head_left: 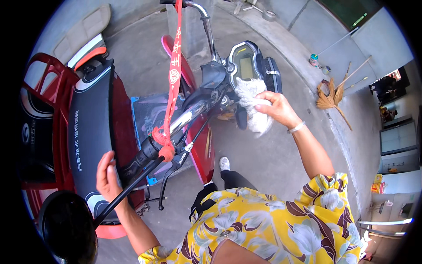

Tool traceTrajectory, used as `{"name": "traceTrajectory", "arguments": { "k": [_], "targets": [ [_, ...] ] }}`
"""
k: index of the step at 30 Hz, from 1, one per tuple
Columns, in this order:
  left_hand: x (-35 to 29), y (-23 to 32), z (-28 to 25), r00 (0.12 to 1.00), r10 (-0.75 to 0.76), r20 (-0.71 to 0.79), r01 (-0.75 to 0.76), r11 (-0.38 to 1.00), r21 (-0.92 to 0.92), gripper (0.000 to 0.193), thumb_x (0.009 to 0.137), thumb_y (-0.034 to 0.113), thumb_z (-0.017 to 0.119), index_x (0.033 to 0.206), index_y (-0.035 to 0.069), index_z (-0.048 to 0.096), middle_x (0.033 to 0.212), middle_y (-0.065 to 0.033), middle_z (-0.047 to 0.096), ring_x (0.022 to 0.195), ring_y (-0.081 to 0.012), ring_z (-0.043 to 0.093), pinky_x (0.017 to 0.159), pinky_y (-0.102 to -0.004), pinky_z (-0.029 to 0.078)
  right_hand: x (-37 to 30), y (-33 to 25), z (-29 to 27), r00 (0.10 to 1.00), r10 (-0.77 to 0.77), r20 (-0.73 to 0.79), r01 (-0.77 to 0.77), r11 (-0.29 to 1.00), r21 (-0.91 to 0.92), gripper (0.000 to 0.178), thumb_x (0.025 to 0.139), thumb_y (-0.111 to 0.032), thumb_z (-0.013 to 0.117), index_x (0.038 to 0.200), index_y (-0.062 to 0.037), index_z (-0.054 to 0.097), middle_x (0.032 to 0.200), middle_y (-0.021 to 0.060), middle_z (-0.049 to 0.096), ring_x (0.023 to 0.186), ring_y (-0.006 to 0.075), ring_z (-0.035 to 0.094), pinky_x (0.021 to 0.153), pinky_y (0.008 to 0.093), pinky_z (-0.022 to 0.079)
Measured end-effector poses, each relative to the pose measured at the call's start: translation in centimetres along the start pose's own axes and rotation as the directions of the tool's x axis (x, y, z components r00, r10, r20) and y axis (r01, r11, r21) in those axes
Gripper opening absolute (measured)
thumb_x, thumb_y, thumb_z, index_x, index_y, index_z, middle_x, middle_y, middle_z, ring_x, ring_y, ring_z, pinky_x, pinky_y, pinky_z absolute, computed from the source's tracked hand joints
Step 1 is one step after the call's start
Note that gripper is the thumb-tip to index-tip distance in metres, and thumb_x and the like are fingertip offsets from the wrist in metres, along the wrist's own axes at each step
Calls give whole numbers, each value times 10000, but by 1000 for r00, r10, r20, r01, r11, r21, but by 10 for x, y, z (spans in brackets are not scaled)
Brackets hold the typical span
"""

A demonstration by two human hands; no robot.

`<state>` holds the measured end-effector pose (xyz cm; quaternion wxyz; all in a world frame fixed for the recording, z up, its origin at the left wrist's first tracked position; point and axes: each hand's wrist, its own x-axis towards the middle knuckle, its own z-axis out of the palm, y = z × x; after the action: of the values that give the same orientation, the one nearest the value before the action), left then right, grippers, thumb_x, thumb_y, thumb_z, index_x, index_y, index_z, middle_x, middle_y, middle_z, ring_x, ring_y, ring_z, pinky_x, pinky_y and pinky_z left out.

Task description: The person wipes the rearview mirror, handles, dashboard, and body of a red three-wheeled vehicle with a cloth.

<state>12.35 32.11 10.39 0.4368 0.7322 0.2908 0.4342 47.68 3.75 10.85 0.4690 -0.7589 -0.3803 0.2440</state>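
My right hand is closed on a crumpled white cloth, thumb and fingers pinching its right side. The cloth's upper end lies against the lower edge of a tricycle's display unit, and the rest hangs below. My left hand holds nothing, its fingers stretched out beside the black handlebar grip, over the edge of the black seat. The mirror stalk passes in front of my left wrist. A red ribbon is tied around the chrome handlebar near the brake lever.
A round black mirror stands at the lower left. Left of the seat is a red-framed rear section. Brooms lie by the right wall. A beige panel leans at the far left wall. Concrete floor surrounds the tricycle.
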Motion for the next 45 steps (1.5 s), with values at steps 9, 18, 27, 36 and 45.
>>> {"name": "traceTrajectory", "arguments": {
  "k": [9, 18, 27, 36, 45],
  "targets": [
    [-106, 57, -28, 778, 315, 543, 295, 580, -759, 326, 783, 305, 604, 874, -7, 585, 799, -155, 608, 683, -294, 596, 612, -413, 476, -46, 28, -12, 993, -18, 121, -104, 394, 913, 312, 774, -73, 572, 1070, -36, 481, 1036, 78, 552, 965, 177, 547, 850, 318, 441],
    [-123, 63, 256, 474, -238, 848, 881, 142, -452, 460, 887, 277, 463, 1273, 53, 349, 1240, -90, 431, 1101, -199, 442, 875, -362, 377, -76, 40, -32, 987, -111, 120, -132, -112, 985, 290, 750, -168, 580, 991, -24, 508, 989, 112, 568, 947, 232, 554, 862, 374, 438],
    [-72, 139, 328, 896, -260, 361, 432, 315, -845, 265, 883, 235, 473, 1068, 52, 522, 1041, -51, 575, 982, -173, 539, 874, -337, 413, -77, 46, -57, 991, 123, 55, -50, -45, 998, 352, 815, -190, 508, 1120, -20, 458, 1094, 99, 536, 1013, 217, 526, 891, 391, 424],
    [82, 141, 348, 984, -151, 90, 158, 536, -829, 189, 859, 218, 524, 915, 41, 556, 773, -30, 596, 671, -124, 571, 617, -259, 459, -62, 63, -70, 994, -105, 45, 4, 422, 907, 500, 810, -149, 528, 1265, -44, 351, 1300, 113, 365, 1121, 216, 423, 857, 348, 413],
    [119, 46, 457, 955, -33, 295, -3, 993, 120, 227, 692, 160, 645, 885, 40, 650, 815, -113, 641, 721, -192, 605, 671, -298, 455, -155, 153, -69, 886, 431, -170, -72, 490, 869, 407, 816, -62, 499, 1211, -29, 403, 1228, 132, 442, 965, 213, 535, 737, 331, 491]
  ]
}}
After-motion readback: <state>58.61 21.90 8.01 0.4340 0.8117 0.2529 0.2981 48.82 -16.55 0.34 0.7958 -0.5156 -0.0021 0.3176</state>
